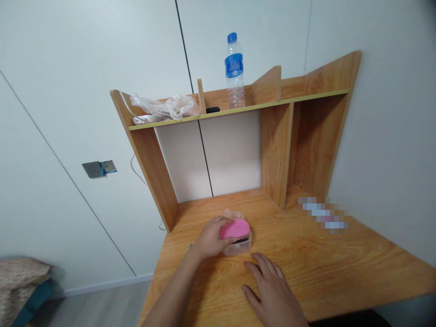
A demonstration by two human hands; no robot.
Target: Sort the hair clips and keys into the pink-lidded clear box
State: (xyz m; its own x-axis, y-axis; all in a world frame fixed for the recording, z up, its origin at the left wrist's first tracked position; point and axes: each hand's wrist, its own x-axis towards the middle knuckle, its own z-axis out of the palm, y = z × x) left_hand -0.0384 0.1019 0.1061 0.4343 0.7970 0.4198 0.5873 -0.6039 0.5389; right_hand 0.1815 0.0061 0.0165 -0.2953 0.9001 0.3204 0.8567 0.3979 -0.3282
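Observation:
My left hand (213, 237) grips a pink oval object (236, 229) between thumb and fingers; its exact kind does not show. The pink piece is at the mouth of a small clear plastic box (240, 247) on the desk, whose clear lid (235, 214) stands raised behind it. Something dark (241, 241) shows under the pink piece, inside the box. To the right and nearer me, my right hand (270, 288) is over the desk with fingers apart and holds nothing.
The wooden desk (306, 268) carries a shelf unit (275, 159) at the back. On its upper shelf are a water bottle (234, 72) with a blue label and a crumpled plastic bag (170, 106). A blurred-out item (323, 215) lies at right. A small object (190, 246) is near the left edge.

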